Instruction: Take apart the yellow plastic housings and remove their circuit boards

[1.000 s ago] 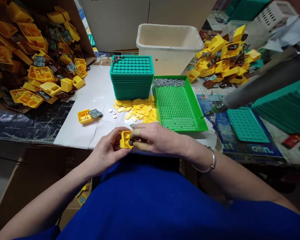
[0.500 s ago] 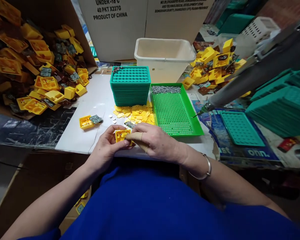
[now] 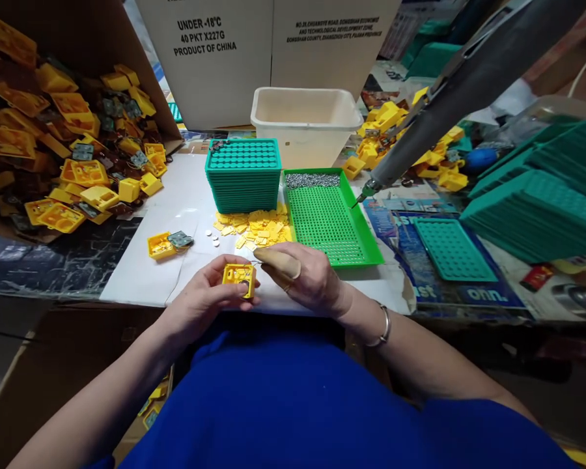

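My left hand [image 3: 202,293] is closed around a small yellow plastic casing [image 3: 238,281], open side up, with a round dark part inside near the thumb. My right hand [image 3: 305,277], with tan finger covers on its fingertips, is pinched at the casing's upper right corner. A thin dark line, perhaps a wire, shows at its fingertips; what else they hold is hidden. On the white work surface to the left lies another yellow casing [image 3: 160,245], a green circuit board [image 3: 180,239] attached by wires. Small white discs [image 3: 215,238] and a heap of flat yellow pieces [image 3: 264,229] lie beyond my hands.
Behind stand stacked teal trays [image 3: 243,185] and a whitish bin [image 3: 305,124]. A green perforated tray [image 3: 322,218] holds small metal screws. An electric screwdriver [image 3: 385,166] hangs above its right edge. At left, a carton [image 3: 151,71] holds many yellow casings; more teal trays [image 3: 532,202] stand right.
My right fingertips have moved from inside the casing to its upper right edge. The casing now shows more of its inside, and the circuit board seen beyond it is hidden.
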